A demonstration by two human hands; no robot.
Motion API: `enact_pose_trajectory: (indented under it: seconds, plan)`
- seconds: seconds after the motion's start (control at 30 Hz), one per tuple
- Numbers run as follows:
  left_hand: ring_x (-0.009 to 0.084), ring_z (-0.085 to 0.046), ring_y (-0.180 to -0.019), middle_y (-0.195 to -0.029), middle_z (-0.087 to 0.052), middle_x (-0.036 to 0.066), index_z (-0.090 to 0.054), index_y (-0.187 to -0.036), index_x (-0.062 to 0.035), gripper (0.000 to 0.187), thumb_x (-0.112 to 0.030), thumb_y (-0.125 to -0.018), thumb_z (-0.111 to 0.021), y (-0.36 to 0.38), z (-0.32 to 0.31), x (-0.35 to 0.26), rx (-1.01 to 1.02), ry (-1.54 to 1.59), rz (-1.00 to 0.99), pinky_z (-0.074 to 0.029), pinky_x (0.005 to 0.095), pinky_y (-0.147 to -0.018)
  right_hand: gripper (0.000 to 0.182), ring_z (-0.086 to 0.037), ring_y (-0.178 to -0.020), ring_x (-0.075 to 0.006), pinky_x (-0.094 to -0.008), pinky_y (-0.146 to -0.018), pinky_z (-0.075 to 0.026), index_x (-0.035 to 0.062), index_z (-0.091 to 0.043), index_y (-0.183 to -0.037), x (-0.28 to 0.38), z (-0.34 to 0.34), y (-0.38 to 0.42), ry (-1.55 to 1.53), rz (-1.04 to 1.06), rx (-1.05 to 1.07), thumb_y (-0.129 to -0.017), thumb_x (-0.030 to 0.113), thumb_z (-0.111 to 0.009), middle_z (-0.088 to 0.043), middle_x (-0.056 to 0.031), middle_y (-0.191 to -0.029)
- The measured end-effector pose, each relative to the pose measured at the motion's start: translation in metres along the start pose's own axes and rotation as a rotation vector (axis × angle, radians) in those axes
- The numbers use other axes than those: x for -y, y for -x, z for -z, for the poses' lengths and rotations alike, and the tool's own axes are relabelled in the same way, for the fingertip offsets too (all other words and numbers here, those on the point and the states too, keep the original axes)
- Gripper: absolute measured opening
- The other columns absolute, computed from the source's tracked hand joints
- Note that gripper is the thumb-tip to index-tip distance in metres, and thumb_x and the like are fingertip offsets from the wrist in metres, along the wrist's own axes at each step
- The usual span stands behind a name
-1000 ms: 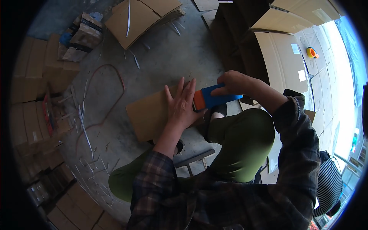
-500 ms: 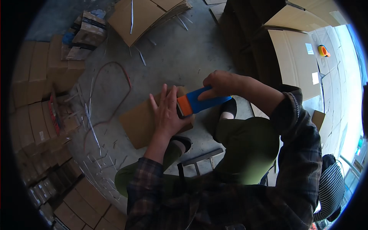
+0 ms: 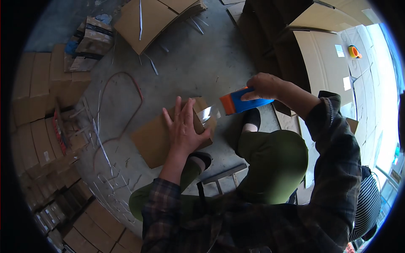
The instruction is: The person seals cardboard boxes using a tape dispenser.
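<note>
A small brown cardboard box (image 3: 152, 137) lies on the floor between my feet. My left hand (image 3: 184, 128) rests on it with fingers spread, the thumb near its right end. Clear packing tape (image 3: 206, 114) shines on that right end, and a short strip sticks out past the edge. To the right of the box, my right hand (image 3: 263, 87) grips a blue and orange tape dispenser (image 3: 252, 102), its orange front pointing left at the box. A gap separates the dispenser from the tape on the box.
Flattened cardboard (image 3: 145, 23) lies at the top, and stacked cartons (image 3: 40, 88) line the left side. White strap scraps (image 3: 99, 139) and a reddish hose (image 3: 139, 90) lie on the floor. Large cardboard boxes (image 3: 322, 63) stand at right, with an orange and yellow tape roll (image 3: 354, 52) beyond.
My right hand has drawn the tape dispenser away from the box, to the right, uncovering clear tape on the box's end. My left hand stays on the box.
</note>
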State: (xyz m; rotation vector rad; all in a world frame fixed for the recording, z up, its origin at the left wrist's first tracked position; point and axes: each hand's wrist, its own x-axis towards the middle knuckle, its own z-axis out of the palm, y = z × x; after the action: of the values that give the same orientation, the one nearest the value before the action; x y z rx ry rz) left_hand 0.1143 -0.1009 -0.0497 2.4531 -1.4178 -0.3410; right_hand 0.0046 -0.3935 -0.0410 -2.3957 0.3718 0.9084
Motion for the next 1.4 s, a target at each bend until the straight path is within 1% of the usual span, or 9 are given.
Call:
enact_pose_trajectory:
  seconds: [0.33,0.63,0.83,0.9,1.0,1.13,1.2,1.33,1.4]
  plan:
    - [0.0266,-0.013,-0.146,-0.149,-0.032,0.003,-0.015,-0.149,-0.0126,0.110,-0.044,-0.063,-0.078,-0.002,-0.002,-0.001,0.023,-0.012,-0.001,0.000,0.0653,-0.112,0.062,-0.067,-0.090,-0.0295,-0.0391,-0.082,-0.053,0.0063,-0.070,-0.106,0.045,-0.037,-0.050,0.027,-0.046,0.047,-0.083,0.063,-0.060,-0.069,-0.0141,-0.095]
    - [0.0285,-0.015,-0.146,-0.145,-0.035,0.008,-0.019,-0.149,-0.0099,0.107,-0.049,-0.066,-0.075,-0.003,-0.002,-0.001,0.019,-0.075,0.002,-0.002,0.0687,-0.110,0.059,-0.068,-0.091,-0.0296,-0.0384,-0.079,-0.054,0.0055,-0.070,-0.105,0.091,-0.004,-0.052,0.131,0.015,0.081,-0.082,0.060,-0.062,-0.069,-0.0139,-0.097]
    - [0.0292,-0.016,-0.145,-0.145,-0.035,0.007,-0.020,-0.148,-0.0079,0.107,-0.049,-0.066,-0.075,-0.002,-0.003,-0.002,-0.029,-0.086,-0.023,-0.004,0.0684,-0.110,0.042,-0.068,-0.095,-0.0284,-0.0397,-0.079,-0.054,0.0070,-0.070,-0.106,0.133,0.001,-0.060,0.206,-0.062,0.108,-0.083,0.042,-0.066,-0.070,-0.0107,-0.100]
    - [0.0292,-0.016,-0.145,-0.147,-0.034,0.007,-0.020,-0.149,-0.0078,0.113,-0.057,-0.063,-0.076,-0.002,-0.002,0.001,0.002,-0.060,-0.014,-0.004,0.0684,-0.110,0.038,-0.068,-0.098,-0.0255,-0.0397,-0.079,-0.054,0.0103,-0.070,-0.109,0.146,-0.022,-0.058,0.397,0.048,0.123,-0.079,0.034,-0.070,-0.070,-0.0083,-0.104]
    - [0.0292,-0.014,-0.146,-0.150,-0.032,0.006,-0.016,-0.150,-0.0082,0.123,-0.066,-0.058,-0.074,-0.001,0.004,-0.001,0.033,-0.022,-0.002,-0.004,0.0684,-0.109,0.034,-0.065,-0.104,-0.0273,-0.0446,-0.079,-0.054,0.0119,-0.068,-0.114,0.154,-0.051,-0.063,0.384,0.046,0.165,-0.083,0.027,-0.066,-0.067,-0.0075,-0.115]
    - [0.0292,-0.013,-0.146,-0.154,-0.027,0.005,-0.015,-0.151,-0.0082,0.124,-0.071,-0.058,-0.069,-0.001,0.005,0.001,0.056,-0.039,-0.002,-0.003,0.0685,-0.109,0.035,-0.066,-0.103,-0.0267,-0.0454,-0.078,-0.054,0.0106,-0.069,-0.112,0.146,-0.082,-0.085,0.344,-0.012,0.128,-0.083,0.029,-0.066,-0.067,-0.0076,-0.114]
    - [0.0291,-0.013,-0.146,-0.156,-0.023,0.005,-0.017,-0.151,-0.0075,0.114,-0.067,-0.067,-0.066,0.001,0.001,0.003,0.020,-0.083,-0.065,-0.003,0.0686,-0.109,0.034,-0.066,-0.103,-0.0266,-0.0468,-0.077,-0.054,0.0099,-0.069,-0.112,0.137,-0.111,-0.104,0.300,-0.073,0.003,-0.083,0.027,-0.065,-0.067,-0.0078,-0.113]
    - [0.0300,-0.012,-0.146,-0.157,-0.021,0.007,-0.019,-0.150,-0.0065,0.098,-0.060,-0.080,-0.059,0.001,-0.002,0.011,0.003,-0.080,-0.057,-0.003,0.0661,-0.111,0.031,-0.066,-0.103,-0.0265,-0.0477,-0.076,-0.054,0.0104,-0.069,-0.111,0.137,-0.102,-0.095,0.363,-0.104,-0.015,-0.084,0.025,-0.064,-0.068,-0.0069,-0.113]
    - [0.0315,-0.013,-0.146,-0.158,-0.019,0.009,-0.017,-0.151,-0.0058,0.088,-0.049,-0.086,-0.058,0.006,-0.009,0.020,-0.165,0.234,-0.004,-0.005,0.0625,-0.112,0.027,-0.068,-0.099,-0.0244,-0.0380,-0.076,-0.054,0.0088,-0.070,-0.106,0.142,-0.076,-0.077,0.455,-0.132,-0.047,-0.084,0.025,-0.066,-0.069,-0.0076,-0.107]
